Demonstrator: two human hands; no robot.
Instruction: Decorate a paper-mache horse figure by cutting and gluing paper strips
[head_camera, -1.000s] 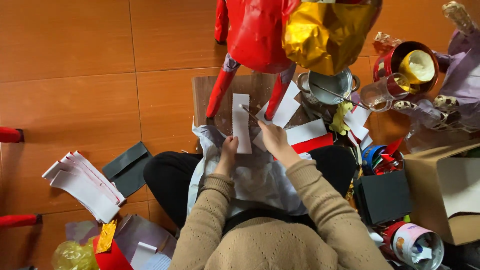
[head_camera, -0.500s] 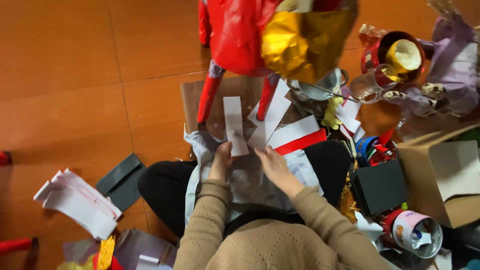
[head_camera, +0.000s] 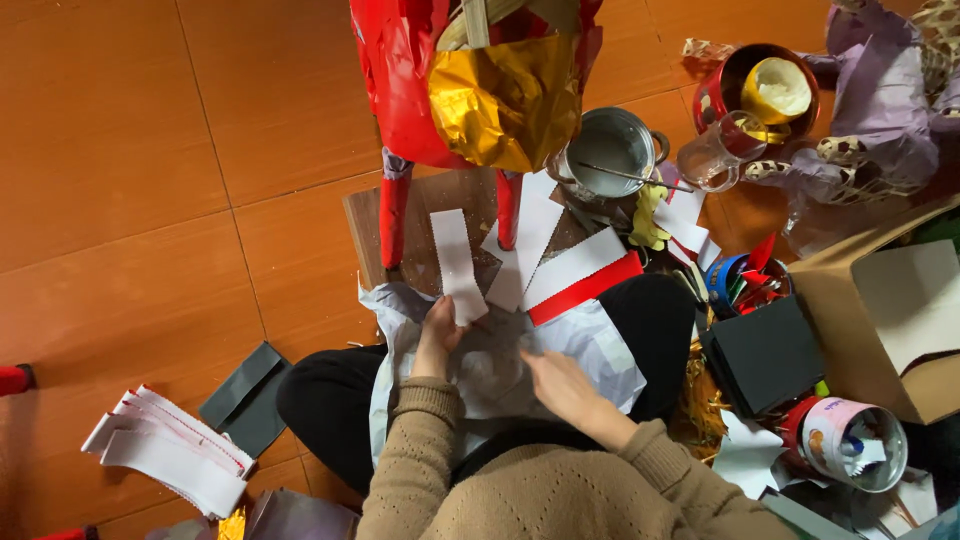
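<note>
My left hand pinches the near end of a long white paper strip that points away from me over a brown board. My right hand lies flat and open on a crumpled pale paper sheet spread over my lap, holding nothing. More white strips and a red-edged white strip lie just beyond my hands. A figure wrapped in red and gold foil stands on the board on two red legs.
A steel pot, a glass mug and a red tin sit at the far right. A cardboard box and black box are at my right. A stack of white strips and dark paper lie left.
My right hand came off the white strip and dropped back onto the paper on my lap. The left hand keeps hold of the strip. The camera view shifted nearer.
</note>
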